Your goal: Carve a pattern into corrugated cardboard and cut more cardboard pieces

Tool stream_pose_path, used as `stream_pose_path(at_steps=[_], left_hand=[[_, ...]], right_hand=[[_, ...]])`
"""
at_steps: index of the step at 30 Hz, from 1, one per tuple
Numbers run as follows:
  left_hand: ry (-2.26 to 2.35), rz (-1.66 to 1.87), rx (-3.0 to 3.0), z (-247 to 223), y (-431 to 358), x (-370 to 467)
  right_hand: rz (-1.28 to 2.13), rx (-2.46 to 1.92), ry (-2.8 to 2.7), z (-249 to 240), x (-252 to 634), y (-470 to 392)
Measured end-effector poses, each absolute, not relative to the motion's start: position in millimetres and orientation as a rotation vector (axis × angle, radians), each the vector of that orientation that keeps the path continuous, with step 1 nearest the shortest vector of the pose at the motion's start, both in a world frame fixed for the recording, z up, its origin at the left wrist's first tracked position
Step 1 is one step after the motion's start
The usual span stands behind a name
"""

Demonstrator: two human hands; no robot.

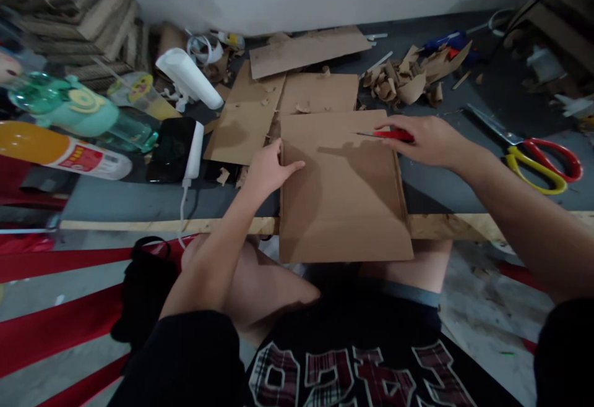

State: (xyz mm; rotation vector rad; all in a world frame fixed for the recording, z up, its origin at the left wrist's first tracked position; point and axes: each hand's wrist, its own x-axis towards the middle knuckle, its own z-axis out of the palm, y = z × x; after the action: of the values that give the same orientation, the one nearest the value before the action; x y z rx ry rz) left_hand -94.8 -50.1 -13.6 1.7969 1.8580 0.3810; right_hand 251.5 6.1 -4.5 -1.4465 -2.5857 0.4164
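A square piece of brown cardboard (pixel 343 209) lies in front of me, its near end jutting over the table's wooden edge. My left hand (pixel 271 169) grips its left side, thumb on top and the other fingers at or under the edge, partly hidden. In my right hand (pixel 420 138) is a red-handled knife (pixel 394 135) with a thin pointed blade. The blade points left above the upper part of the cardboard and casts a shadow on it. Whether its tip touches the surface I cannot tell. More cardboard sheets (pixel 245 116) lie just beyond.
Scissors (pixel 533 153) with red and yellow handles lie at the right. Torn cardboard scraps (pixel 403 79) are heaped at the back. Along the left are an orange drink bottle (pixel 32 144), a green bottle (pixel 111 122), a black phone-like object (pixel 169 153) and a white cable (pixel 182 206).
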Motion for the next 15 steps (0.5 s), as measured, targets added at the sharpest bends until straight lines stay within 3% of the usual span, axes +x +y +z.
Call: stream_pose_path(at_steps=[5, 15], left_hand=[[2.081, 0.127, 2.02, -3.1, -68.0, -72.0], [1.901, -0.198, 2.219, 0.2, -78.8, -53.5]], right_hand=[[0.268, -1.227, -2.808, 3.6, 209.9, 31.7], [0.028, -1.192, -3.118, 23.2, 123.5, 41.2]])
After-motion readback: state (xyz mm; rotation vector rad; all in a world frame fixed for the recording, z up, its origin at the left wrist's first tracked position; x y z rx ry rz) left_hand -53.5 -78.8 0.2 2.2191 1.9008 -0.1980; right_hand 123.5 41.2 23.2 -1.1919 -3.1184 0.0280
